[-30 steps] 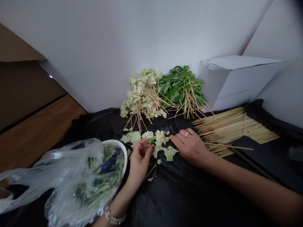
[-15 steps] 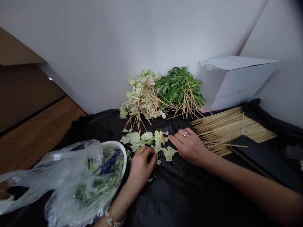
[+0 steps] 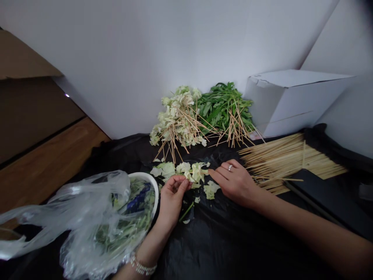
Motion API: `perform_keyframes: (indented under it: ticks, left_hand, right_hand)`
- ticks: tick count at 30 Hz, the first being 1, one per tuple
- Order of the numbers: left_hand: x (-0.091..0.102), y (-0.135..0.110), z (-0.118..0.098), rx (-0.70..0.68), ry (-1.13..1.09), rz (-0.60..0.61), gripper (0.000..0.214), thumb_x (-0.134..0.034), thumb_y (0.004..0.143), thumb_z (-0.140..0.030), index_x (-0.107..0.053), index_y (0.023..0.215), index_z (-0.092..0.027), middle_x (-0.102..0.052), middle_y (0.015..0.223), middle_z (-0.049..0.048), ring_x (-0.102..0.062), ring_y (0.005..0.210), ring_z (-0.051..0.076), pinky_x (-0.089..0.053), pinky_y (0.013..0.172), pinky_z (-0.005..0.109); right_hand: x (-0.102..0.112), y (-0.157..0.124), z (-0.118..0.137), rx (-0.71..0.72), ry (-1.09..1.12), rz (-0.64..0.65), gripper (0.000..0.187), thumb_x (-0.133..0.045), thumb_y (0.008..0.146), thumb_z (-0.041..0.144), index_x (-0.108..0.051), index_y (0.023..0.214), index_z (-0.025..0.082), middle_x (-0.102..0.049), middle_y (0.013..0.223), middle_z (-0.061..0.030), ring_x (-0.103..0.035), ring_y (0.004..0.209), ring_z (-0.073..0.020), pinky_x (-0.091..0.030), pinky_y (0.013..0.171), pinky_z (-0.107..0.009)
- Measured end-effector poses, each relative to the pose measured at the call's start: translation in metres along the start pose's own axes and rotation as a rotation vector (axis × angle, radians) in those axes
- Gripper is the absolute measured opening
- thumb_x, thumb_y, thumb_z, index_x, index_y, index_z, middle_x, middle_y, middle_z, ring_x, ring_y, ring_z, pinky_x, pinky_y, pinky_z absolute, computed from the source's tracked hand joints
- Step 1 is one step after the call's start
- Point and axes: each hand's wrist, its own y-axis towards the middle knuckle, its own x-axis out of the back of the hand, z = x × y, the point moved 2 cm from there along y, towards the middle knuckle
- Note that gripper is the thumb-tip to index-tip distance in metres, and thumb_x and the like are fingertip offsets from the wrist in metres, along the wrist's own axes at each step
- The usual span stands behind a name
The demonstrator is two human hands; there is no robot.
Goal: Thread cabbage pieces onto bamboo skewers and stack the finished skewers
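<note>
1. Pinching a pale cabbage leaf, the left hand is holding thumb and forefinger together beside a folded cabbage cluster, over the middle of the black plastic sheet.
2. Curling its fingers closely, the right hand is apparently gripping a bamboo skewer, whose tail is sticking out past the wrist; the cluster is sitting just beyond the fingertips.
3. Steadying the skewer and keeping the leaf folded is, I'm judging, what the work is asking for; since the point isn't showing, pinching to one side of its line is looking safer.
4. Tearing is seeming the likeliest fault; piercing near a thicker rib is probably holding better.
5. Crowding the left forearm, a white-rimmed bowl is standing under a clear plastic bag. Skewered cabbage and skewered greens are lining the far edge; a skewer bundle is filling the right side.
6. Bare plastic is stretching between the forearms toward the near edge, giving both elbows room.
</note>
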Motion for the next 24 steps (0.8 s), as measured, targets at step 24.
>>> perform_keyframes:
  ticks: [24]
  left_hand:
    - [0.0002,-0.0002,-0.0019,-0.13,0.15,-0.059,0.016,-0.074,0.074,-0.027,-0.064,0.081,-0.017,-0.068,0.071,0.0003,-0.064,0.068,0.014,-0.052,0.07,0.026]
  right_hand:
    - [-0.005,-0.0012,0.0073,0.046,-0.012,0.015,0.025,-0.044,0.095,0.012,-0.068,0.101,0.01,-0.061,0.074,-0.0046,-0.047,0.073,-0.0189,-0.034,0.074,-0.036]
